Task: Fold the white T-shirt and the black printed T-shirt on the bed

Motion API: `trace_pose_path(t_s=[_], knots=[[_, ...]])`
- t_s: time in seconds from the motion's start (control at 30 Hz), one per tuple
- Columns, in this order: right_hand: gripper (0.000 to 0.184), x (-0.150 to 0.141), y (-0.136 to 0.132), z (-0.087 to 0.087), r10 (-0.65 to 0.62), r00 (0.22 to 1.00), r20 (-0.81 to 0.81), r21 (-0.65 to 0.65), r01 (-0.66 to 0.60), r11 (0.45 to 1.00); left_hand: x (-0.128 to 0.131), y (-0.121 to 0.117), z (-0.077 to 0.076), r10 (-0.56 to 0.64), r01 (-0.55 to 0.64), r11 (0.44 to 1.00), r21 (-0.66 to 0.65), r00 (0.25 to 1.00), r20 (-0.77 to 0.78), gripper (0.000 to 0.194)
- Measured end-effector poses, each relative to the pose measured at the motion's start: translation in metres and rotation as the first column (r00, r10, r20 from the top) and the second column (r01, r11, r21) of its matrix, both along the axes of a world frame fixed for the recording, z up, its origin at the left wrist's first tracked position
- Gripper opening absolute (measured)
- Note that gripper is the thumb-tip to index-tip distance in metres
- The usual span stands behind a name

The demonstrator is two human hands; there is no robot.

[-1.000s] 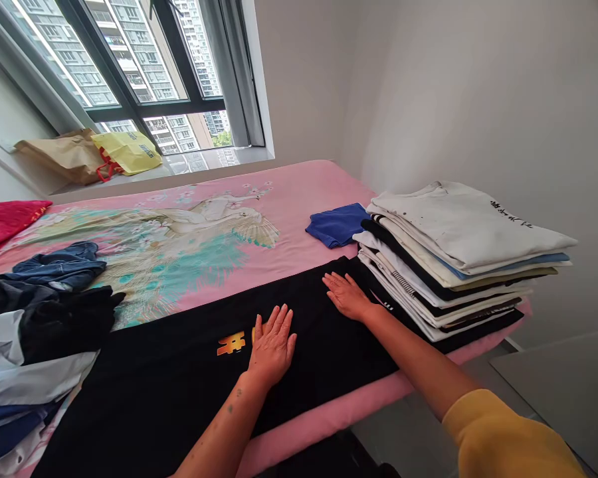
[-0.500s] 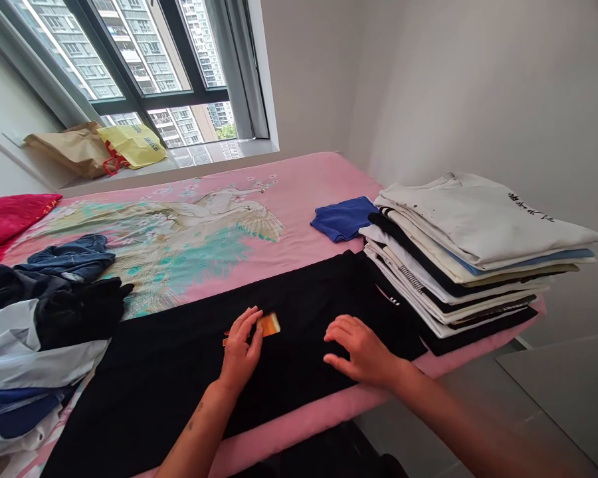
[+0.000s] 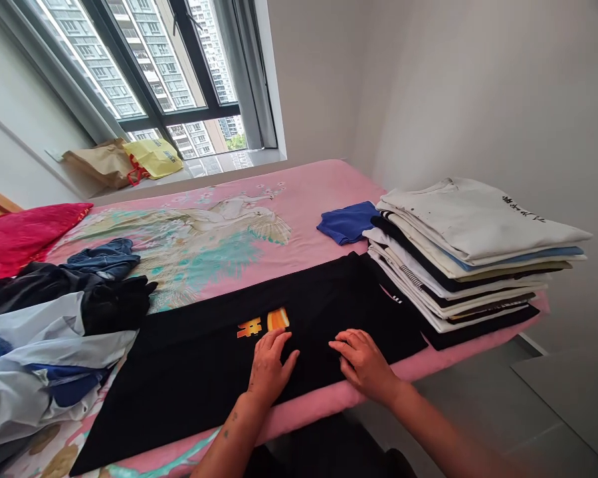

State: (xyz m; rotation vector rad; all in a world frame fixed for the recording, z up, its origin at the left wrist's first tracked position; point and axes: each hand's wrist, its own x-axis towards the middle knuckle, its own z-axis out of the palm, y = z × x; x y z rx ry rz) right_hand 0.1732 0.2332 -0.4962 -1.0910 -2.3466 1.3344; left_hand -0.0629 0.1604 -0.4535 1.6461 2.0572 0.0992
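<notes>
A black garment (image 3: pixel 194 358) with an orange print (image 3: pixel 263 323) lies spread flat along the near edge of the pink bed (image 3: pixel 303 199). My left hand (image 3: pixel 270 368) rests flat on it just below the print, fingers stretched out. My right hand (image 3: pixel 365 362) lies beside it to the right, fingers slightly curved and pressing on the black cloth near the bed's edge. Neither hand holds anything.
A tall stack of folded shirts (image 3: pixel 468 252) sits at the right end of the bed, a folded blue cloth (image 3: pixel 346 222) behind it. Loose clothes (image 3: pixel 54 325) pile up at the left, next to a red cushion (image 3: pixel 20 236). Bags (image 3: pixel 129 159) lie on the window sill.
Both hands have slid back toward the near edge of the bed over the black garment. The orange print, partly covered before, now shows above my left hand.
</notes>
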Motion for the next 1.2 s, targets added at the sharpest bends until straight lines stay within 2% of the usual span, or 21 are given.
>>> trace_pose_path(t_s=[0.17, 0.3, 0.4, 0.5, 0.63, 0.73, 0.83, 0.97, 1.2], knots=[[0.027, -0.006, 0.015, 0.013, -0.053, 0.998, -0.025, -0.107, 0.05, 0.993, 0.003, 0.004, 0.002, 0.047, -0.049, 0.997, 0.057, 0.998, 0.038, 0.029], [0.034, -0.039, 0.039, 0.011, -0.075, 0.995, -0.061, -0.09, 0.069, 0.994, 0.012, 0.032, -0.008, -0.119, 0.117, 0.992, 0.043, 0.992, 0.046, 0.041], [0.037, -0.068, 0.055, -0.006, -0.029, 1.0, 0.005, -0.077, 0.03, 0.997, 0.016, 0.055, -0.024, -0.208, 0.209, 0.978, -0.006, 0.978, 0.028, 0.05], [0.038, -0.079, 0.075, -0.035, 0.0, 0.992, 0.127, -0.054, 0.007, 0.999, 0.015, 0.064, -0.04, -0.179, 0.176, 0.981, -0.078, 0.983, -0.035, 0.045], [0.03, -0.059, 0.111, -0.076, -0.069, 0.924, 0.376, 0.011, 0.07, 0.997, 0.011, 0.055, -0.051, -0.136, 0.123, 0.983, -0.135, 0.987, -0.089, 0.044], [0.027, -0.038, 0.133, -0.098, -0.084, 0.886, 0.456, 0.016, 0.085, 0.996, 0.01, 0.049, -0.052, -0.137, 0.127, 0.984, -0.126, 0.987, -0.08, 0.046], [0.035, -0.029, 0.143, -0.108, -0.06, 0.88, 0.471, 0.031, 0.051, 0.998, 0.008, 0.048, -0.049, -0.162, 0.158, 0.983, -0.098, 0.986, -0.033, 0.055], [0.036, -0.036, 0.144, -0.113, 0.0, 0.899, 0.438, 0.042, -0.021, 0.999, 0.006, 0.048, -0.043, -0.225, 0.226, 0.969, -0.099, 0.974, 0.014, 0.072], [0.037, -0.043, 0.145, -0.128, 0.021, 0.904, 0.428, 0.057, -0.05, 0.997, 0.011, 0.047, -0.039, -0.237, 0.235, 0.97, -0.066, 0.971, -0.027, 0.064]])
